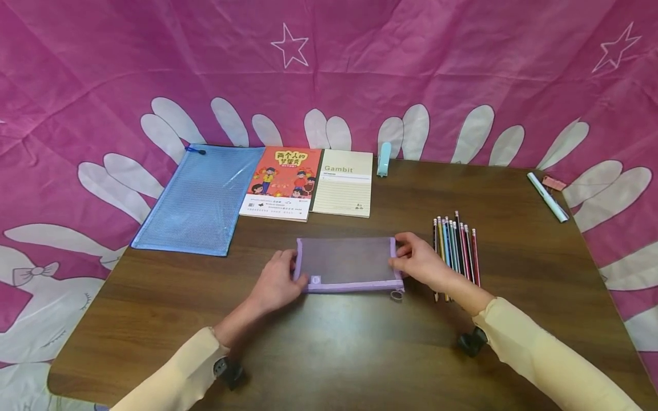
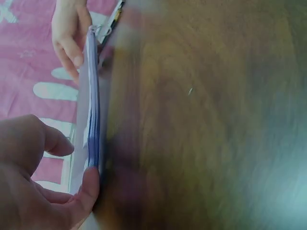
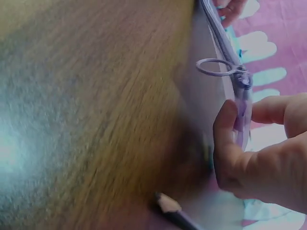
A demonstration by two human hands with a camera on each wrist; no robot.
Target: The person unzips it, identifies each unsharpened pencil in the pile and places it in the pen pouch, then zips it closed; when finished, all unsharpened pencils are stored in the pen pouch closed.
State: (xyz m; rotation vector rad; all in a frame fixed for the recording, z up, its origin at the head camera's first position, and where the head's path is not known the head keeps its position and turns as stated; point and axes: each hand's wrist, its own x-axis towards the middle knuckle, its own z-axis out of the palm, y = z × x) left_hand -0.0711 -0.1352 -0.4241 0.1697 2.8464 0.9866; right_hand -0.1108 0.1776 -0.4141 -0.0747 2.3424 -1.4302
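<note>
A flat purple mesh zipper pouch [image 1: 349,260] lies across the middle of the table, its zipper edge toward me. My left hand [image 1: 280,277] pinches its left side, with the thumb at the zipper-edge corner. On the opposite side, my right hand [image 1: 418,262] holds the right border between thumb and fingers. A ring pull [image 3: 214,67] hangs from the zipper end near the right thumb. Just right of the right hand lies a row of several pencils [image 1: 466,251], partly covered by that forearm; one sharpened pencil tip [image 3: 168,203] shows in the right wrist view.
On the wooden table [image 1: 329,348], a blue mesh zip folder [image 1: 200,200] lies at the back left. Beside it are a red-covered book [image 1: 283,182] and a cream notebook [image 1: 343,185]. A light blue stapler-like item [image 1: 383,159], a pale pen [image 1: 548,197] and a pink block [image 1: 554,182] lie farther right.
</note>
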